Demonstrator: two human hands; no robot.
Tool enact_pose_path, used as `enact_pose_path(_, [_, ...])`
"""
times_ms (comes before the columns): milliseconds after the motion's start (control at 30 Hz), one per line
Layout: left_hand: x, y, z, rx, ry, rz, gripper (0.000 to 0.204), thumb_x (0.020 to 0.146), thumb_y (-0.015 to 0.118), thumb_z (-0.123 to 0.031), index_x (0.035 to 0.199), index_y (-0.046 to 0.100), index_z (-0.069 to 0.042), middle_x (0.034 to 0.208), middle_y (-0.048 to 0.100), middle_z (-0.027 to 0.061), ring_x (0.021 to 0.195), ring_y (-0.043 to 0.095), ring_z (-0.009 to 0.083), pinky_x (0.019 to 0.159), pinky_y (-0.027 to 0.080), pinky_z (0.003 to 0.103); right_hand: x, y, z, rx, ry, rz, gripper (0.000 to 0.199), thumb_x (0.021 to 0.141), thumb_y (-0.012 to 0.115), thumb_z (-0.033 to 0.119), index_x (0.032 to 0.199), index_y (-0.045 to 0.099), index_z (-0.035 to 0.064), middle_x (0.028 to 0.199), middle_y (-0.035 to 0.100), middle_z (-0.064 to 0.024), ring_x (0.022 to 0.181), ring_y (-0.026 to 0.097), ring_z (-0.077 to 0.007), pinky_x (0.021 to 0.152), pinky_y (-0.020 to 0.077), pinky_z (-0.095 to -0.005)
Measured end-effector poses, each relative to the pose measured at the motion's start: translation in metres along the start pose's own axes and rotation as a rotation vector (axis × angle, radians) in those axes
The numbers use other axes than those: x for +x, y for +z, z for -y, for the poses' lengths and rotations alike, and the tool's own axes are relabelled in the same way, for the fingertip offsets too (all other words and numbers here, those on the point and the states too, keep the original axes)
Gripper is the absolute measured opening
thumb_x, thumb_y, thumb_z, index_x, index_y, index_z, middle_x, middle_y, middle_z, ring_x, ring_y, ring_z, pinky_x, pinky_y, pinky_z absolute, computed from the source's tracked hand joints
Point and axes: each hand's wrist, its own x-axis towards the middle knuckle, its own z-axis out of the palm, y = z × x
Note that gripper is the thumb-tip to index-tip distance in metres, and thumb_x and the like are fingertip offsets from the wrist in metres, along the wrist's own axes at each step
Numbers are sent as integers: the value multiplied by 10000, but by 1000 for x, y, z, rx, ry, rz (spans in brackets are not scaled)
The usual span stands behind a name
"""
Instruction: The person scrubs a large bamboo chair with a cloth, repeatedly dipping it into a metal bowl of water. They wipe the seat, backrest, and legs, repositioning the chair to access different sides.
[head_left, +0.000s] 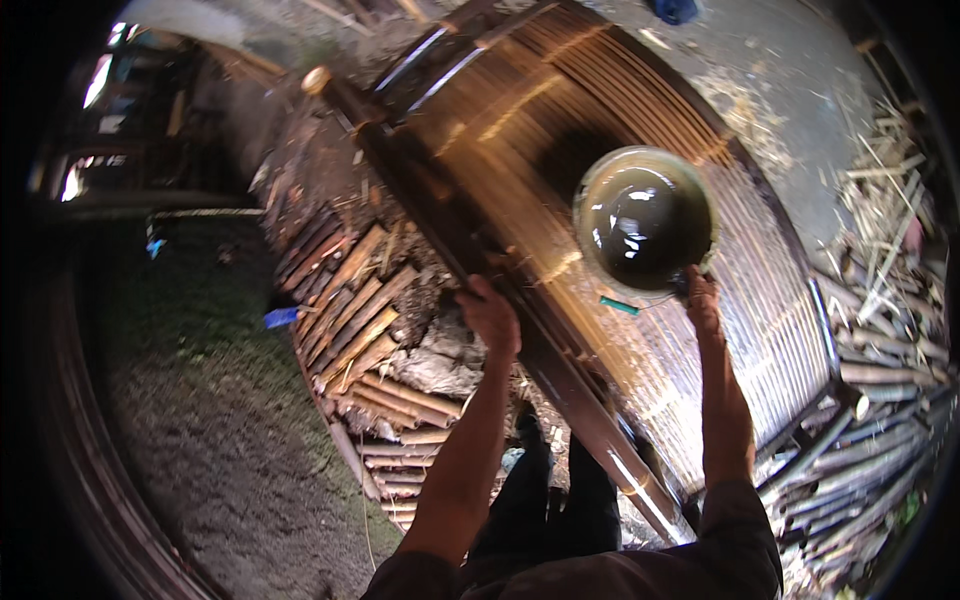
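Note:
My right hand (pixel 702 297) grips the rim of a round metal bowl (pixel 643 217) full of dark liquid, held above a large slatted bamboo platform (pixel 700 330). My left hand (pixel 490 315) clasps the dark wooden rail (pixel 450 230) that runs along the platform's near edge. Both forearms reach up from the lower edge of the picture.
A stack of split bamboo and wood pieces (pixel 370 330) lies left of the rail. Loose bamboo poles (pixel 880 400) and straw pile up at the right. Bare earth (pixel 200 400) spreads at the left; a concrete floor (pixel 790 70) lies beyond the platform. My legs (pixel 550 500) stand below.

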Motion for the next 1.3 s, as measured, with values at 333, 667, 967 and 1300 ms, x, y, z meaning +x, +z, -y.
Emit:
enact_pose_path(333, [10,-3,20,71,44,-6,699,1009,309,-546,1185,438,119,1062,577,397,973,585,532,746,478,571,-65,-103,26,-212,65,62,268,909,683,183,1105,638,6,913,679,-45,722,643,-146,656,545,-298])
enact_pose_path(667, [18,-6,36,66,48,-65,623,1022,373,-482,1107,491,123,977,599,322,853,613,451,728,459,538,-133,-27,136,-629,-262,-171,321,961,628,226,1218,567,44,787,641,-47,697,617,-93,571,489,-266])
enact_pose_path(967, [8,-1,24,86,110,-66,585,1018,374,-487,1109,459,85,923,609,317,855,611,472,699,448,516,-33,6,-13,-1671,-557,362,529,815,707,384,1259,568,133,1153,586,-145,914,653,-325,743,554,-435])
enact_pose_path(1300, [12,5,51,-589,-212,75,719,998,358,-567,1440,336,0,1299,541,239,1175,536,386,973,406,468,-191,113,46,-341,-65,499,389,896,665,201,1261,540,148,1130,606,-30,961,611,-170,691,549,-279])
